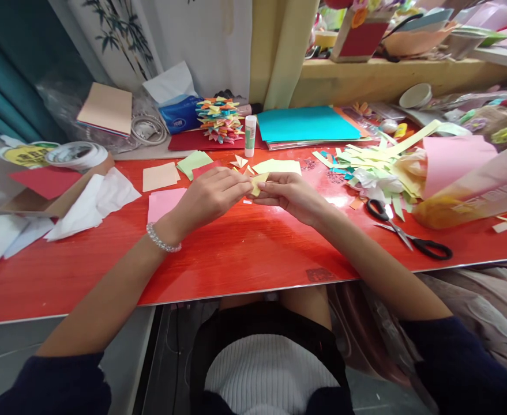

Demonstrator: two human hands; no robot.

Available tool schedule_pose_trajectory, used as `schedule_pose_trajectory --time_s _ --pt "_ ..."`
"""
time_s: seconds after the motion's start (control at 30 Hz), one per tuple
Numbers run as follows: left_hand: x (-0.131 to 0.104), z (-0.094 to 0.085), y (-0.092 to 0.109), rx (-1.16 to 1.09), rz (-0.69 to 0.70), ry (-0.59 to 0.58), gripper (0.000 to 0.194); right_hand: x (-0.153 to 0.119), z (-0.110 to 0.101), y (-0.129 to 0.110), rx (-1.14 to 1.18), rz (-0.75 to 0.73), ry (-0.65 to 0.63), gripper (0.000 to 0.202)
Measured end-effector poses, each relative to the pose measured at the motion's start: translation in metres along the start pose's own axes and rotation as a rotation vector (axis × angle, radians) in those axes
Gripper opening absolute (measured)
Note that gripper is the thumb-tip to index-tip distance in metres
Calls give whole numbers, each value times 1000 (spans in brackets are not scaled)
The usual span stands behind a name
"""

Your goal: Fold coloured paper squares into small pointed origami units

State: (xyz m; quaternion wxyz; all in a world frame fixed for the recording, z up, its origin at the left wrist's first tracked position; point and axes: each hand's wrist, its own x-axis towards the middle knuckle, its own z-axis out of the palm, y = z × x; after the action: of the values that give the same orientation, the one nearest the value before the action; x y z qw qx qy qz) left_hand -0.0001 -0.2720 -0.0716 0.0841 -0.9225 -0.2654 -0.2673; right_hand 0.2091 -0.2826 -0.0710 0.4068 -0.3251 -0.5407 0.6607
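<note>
Between my two hands, above the red table (253, 248), is a small piece of folded yellow paper (259, 182). My left hand (216, 196), with a beaded bracelet at the wrist, pinches its left side. The fingers of my right hand (292, 195) are closed on its right side. Just behind the hands lie small folded paper pieces (239, 162) and a pale yellow sheet (281, 167). Pink paper squares (163, 203) are partly covered by my left hand. Peach squares (160, 178) and green squares (195, 163) sit farther left.
A glue stick (250, 136) stands upright behind the hands, beside a spiky paper ornament (221, 119). Open black-handled scissors (402, 230) lie at right, near heaped paper strips (370, 161). Turquoise sheets (307, 124) are at the back. Crumpled tissue (101, 199) lies at left.
</note>
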Motion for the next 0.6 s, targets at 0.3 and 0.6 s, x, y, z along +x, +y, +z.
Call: schedule_pose_trajectory --time_s 0.3,0.6 --pt "0 1 4 13 15 9 22 -1 1 2 15 -12 -5 23" --pt "2 2 1 -121 -10 50 20 0 -1 0 -15 -49 -29 25"
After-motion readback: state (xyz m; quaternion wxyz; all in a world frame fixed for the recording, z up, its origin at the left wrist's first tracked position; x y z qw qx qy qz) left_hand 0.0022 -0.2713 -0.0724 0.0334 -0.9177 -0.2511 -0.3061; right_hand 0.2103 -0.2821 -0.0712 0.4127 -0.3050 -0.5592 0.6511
